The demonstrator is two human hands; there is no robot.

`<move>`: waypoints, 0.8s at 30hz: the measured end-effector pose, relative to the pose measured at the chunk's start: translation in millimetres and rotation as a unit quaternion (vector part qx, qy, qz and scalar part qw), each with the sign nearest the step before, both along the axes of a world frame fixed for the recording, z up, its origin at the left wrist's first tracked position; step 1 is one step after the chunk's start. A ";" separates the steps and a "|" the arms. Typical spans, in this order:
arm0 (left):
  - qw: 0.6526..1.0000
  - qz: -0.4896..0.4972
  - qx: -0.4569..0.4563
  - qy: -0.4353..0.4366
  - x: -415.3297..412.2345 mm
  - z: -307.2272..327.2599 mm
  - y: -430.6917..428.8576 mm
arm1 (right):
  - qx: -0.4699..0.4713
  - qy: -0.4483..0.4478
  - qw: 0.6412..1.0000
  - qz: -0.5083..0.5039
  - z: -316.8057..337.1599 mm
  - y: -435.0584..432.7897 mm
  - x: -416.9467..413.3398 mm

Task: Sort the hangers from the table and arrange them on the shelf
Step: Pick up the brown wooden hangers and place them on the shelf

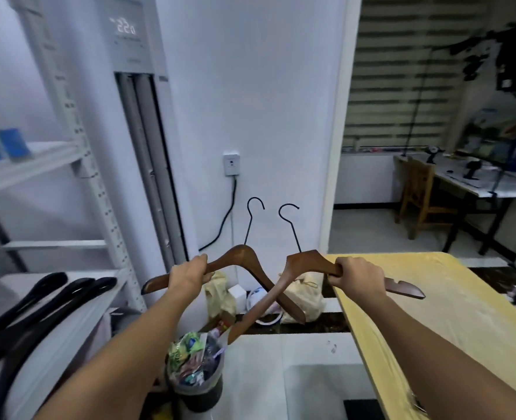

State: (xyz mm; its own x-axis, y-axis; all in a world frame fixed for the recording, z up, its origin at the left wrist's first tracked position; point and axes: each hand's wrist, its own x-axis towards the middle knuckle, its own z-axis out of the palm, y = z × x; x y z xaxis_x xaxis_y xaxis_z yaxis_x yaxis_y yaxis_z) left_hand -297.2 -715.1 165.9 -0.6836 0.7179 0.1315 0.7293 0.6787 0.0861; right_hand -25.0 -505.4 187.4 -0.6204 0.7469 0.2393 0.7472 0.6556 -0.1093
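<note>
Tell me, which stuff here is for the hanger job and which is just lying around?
For the job: left wooden hanger, right wooden hanger, black hangers, shelf, yellow table.
Lying about: rubbish bin, cloth bags, wooden chair.

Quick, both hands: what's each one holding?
Left hand: holds a brown wooden hanger with a black hook.
Right hand: holds a second brown wooden hanger.
</note>
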 end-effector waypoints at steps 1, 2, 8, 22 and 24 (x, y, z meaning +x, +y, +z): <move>1.000 0.016 0.005 -0.007 -3.0 -0.8 -12.2 | -0.002 -0.001 1.000 0.014 2.1 -6.2 -8.8; 0.999 0.034 0.005 -0.013 -4.8 -0.6 -23.7 | -0.004 0.000 1.000 0.029 3.6 -11.4 -17.0; 0.991 0.133 0.018 -0.026 -0.4 11.0 -96.8 | -0.023 0.015 0.993 0.114 13.6 -47.2 -62.8; 0.954 0.298 0.008 0.026 62.7 16.3 -261.4 | -0.031 0.017 0.951 0.306 21.0 -145.8 -110.5; 0.942 0.333 -0.007 0.028 80.1 16.5 -286.0 | -0.030 0.011 0.941 0.336 18.1 -166.1 -117.0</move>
